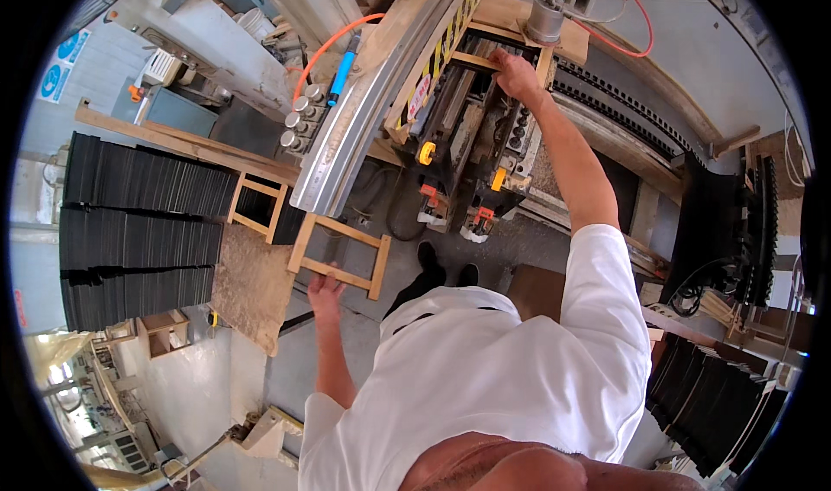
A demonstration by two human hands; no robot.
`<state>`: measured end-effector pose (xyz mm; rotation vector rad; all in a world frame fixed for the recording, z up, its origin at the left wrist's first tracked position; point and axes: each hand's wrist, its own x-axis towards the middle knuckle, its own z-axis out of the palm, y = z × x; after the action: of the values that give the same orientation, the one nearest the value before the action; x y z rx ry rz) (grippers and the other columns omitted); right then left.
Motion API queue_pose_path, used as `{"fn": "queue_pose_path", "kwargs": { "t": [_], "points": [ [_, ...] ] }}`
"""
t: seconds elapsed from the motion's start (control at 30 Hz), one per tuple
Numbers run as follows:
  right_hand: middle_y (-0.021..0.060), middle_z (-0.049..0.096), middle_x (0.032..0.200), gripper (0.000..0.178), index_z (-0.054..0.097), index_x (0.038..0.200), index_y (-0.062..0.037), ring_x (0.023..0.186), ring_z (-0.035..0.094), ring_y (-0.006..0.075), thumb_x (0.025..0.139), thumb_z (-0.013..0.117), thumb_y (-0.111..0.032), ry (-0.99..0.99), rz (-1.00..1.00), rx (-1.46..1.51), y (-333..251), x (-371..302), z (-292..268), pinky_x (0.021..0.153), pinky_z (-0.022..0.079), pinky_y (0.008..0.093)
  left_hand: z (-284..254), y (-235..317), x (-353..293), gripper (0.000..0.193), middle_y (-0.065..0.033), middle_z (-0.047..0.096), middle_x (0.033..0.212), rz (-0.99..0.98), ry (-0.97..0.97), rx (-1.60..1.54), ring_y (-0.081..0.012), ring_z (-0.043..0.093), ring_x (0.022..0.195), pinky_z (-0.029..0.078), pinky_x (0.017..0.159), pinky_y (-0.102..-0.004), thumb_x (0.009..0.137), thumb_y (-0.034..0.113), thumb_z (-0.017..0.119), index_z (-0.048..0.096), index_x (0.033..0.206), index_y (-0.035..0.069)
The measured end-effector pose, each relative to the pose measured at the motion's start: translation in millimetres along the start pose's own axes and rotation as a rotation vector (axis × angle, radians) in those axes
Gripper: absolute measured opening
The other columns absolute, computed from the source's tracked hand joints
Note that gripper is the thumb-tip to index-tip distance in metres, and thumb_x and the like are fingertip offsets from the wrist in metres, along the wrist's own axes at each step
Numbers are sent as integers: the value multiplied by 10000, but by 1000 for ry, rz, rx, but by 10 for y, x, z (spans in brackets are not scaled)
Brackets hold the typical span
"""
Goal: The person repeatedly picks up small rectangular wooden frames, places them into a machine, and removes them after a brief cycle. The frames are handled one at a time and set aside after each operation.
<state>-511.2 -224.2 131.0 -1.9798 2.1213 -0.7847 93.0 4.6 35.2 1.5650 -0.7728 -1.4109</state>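
My left hand (pixel 325 293) is closed on the lower rail of a small rectangular wooden frame (pixel 353 278), held over the floor beside a metal-edged machine bed. With the arm stretched forward, my right hand (pixel 518 77) has its fingers bent over the rail of another wooden frame (pixel 474 61) lying in the machine. A metal cylinder (pixel 544 22) stands on a wood block just beyond that hand. Its fingertips are partly hidden, but they seem to grip the rail.
A third wooden frame (pixel 257 207) rests near tall stacks of black strips (pixel 143 222) on the left. A blue marker (pixel 344 68) lies on the machine bed beside metal knobs (pixel 305 110). Yellow and red clamps (pixel 430 195) sit in front of me. More dark panels (pixel 705 404) stand at right.
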Motion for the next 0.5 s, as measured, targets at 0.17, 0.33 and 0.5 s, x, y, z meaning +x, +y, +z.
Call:
{"fn": "queue_pose_path", "kwargs": {
  "t": [0.17, 0.33, 0.5],
  "points": [
    [203, 676, 993, 365, 568, 1104, -69, 984, 623, 411, 772, 709, -130, -10, 68, -92, -122, 42, 40, 823, 500, 483, -529, 441, 64, 281, -71, 615, 1161, 143, 40, -109, -192, 614, 1044, 555, 838, -380, 963, 115, 564, 539, 1234, 45],
    [157, 680, 1085, 490, 565, 1219, -100, 1039, 628, 365, 782, 727, -249, 57, 164, -388, -111, -17, -2, 858, 497, 462, -1071, 826, 419, 239, -76, 602, 1084, 225, 54, -268, -208, 613, 1013, 540, 888, -389, 956, 109, 576, 544, 1172, 9],
    [134, 683, 1075, 429, 615, 1203, -63, 1034, 631, 298, 864, 679, -319, 300, 151, -251, -1050, -265, -146, 885, 488, 422, -1705, 1048, 1113, 240, -101, 613, 1070, 228, 197, -392, -237, 630, 1000, 544, 899, -413, 951, 95, 578, 548, 1157, -25]
  ]
}}
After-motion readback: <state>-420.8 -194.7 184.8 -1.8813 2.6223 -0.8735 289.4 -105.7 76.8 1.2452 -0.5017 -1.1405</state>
